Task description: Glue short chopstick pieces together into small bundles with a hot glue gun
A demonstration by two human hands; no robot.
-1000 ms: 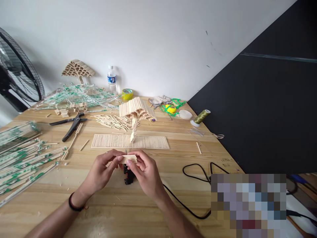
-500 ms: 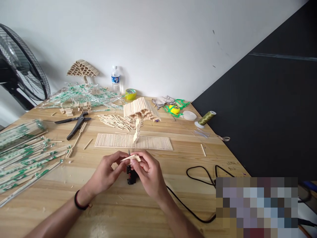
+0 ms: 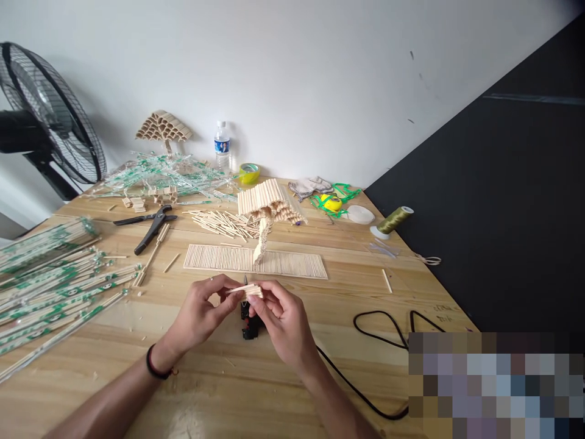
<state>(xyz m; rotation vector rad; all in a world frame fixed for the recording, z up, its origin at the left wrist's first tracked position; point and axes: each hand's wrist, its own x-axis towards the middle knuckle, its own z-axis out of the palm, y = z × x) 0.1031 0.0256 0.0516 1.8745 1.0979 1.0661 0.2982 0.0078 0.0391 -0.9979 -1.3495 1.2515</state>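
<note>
Pale wooden sticks (image 3: 251, 289) in a short bundle, long axis roughly nine-to-three, lie at two o'clock from the left hand (image 3: 200, 312) and ten from the right hand (image 3: 287, 320) — both pinching it, neither nearer — with a black glue gun (image 3: 249, 329) at six.

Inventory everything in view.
table: 1, tan, beneath
fan: 1, black, left
packets: many, green, left
cutter: 1, black, left
wrappers: many, green, back
bottle: 1, clear, back
tape: 1, yellow, back
models: 2, pale, centre, back
loose sticks: many, pale, centre
slatted strip: 1, pale, centre
cloth: 1 bunch, grey, back
case: 1, yellow, back
spool: 1, olive, right
cable: count unclear, black, right
tool: 1, black, centre
bundle: 1, pale, held
hands: 2, bare, centre
</note>
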